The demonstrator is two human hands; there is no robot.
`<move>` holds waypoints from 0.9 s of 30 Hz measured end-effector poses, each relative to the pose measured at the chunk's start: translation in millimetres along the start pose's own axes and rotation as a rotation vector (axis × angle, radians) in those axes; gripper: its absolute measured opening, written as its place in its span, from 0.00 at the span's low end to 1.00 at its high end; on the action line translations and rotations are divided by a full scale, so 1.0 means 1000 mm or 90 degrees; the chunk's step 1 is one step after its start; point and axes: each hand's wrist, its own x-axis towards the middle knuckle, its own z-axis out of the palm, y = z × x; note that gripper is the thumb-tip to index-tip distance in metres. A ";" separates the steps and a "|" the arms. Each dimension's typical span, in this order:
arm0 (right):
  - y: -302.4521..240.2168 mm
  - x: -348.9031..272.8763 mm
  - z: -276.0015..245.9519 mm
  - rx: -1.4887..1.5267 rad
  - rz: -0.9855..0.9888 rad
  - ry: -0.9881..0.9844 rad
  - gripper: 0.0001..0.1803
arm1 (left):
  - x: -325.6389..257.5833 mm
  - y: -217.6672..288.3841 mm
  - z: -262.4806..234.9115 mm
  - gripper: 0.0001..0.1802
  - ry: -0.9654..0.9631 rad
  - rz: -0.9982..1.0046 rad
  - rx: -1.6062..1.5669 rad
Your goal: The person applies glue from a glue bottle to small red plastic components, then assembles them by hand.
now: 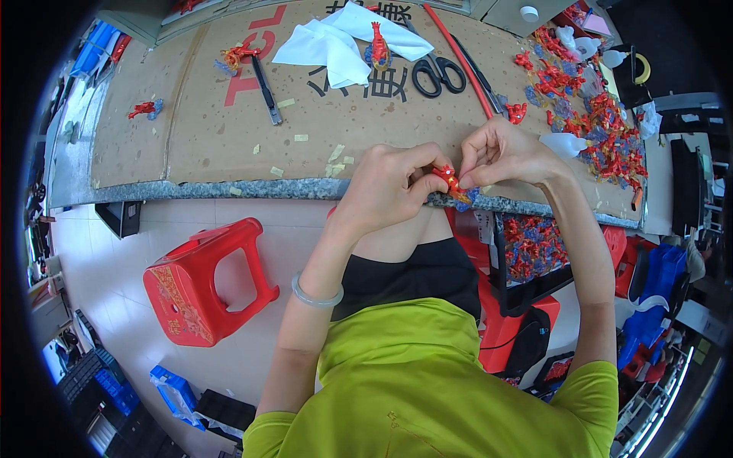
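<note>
- Pinched a red figurine (pixel 450 180) in the left hand (pixel 393 182).
- Pinched at its side with the right hand (pixel 510 156).
- Held it by the edge of the surface (pixel 267 189).

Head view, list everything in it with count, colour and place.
Table: one, grey, ahead
Cardboard: one, brown, on table
Held figure: one, red and blue, table edge
Loose figures: at least four, red, on cardboard
Pile: many figures, red and blue, cardboard's right
Cloth: at least one, white, far side
Scissors: one, black, right of cloth
Knife: one, black, left of cloth
Rod: one, red, right of scissors
Bottles: at least two, white, by pile
Stool: at least one, red, floor left
Tray: one, black, lower right
Rim clutter: many, mixed, unclear
Bangle: one, pale, left wrist
Shirt: one, lime, bottom
Left hand: one, bare, pinching figure
Right hand: one, bare, against figure
</note>
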 end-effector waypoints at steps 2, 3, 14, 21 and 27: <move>-0.002 0.000 0.001 -0.007 -0.010 0.014 0.05 | 0.000 -0.002 0.001 0.06 0.006 -0.003 -0.010; -0.004 0.000 0.002 -0.006 -0.010 0.014 0.05 | 0.000 -0.002 0.002 0.06 0.005 -0.003 -0.011; -0.015 0.002 0.014 -0.038 0.027 0.102 0.04 | -0.002 -0.002 0.003 0.05 0.079 -0.044 -0.059; -0.015 0.004 0.015 -0.035 0.016 0.103 0.03 | -0.002 -0.002 0.002 0.05 0.079 -0.057 -0.065; -0.018 0.001 0.010 -0.059 0.019 0.086 0.04 | -0.001 -0.002 0.002 0.05 0.074 -0.048 -0.075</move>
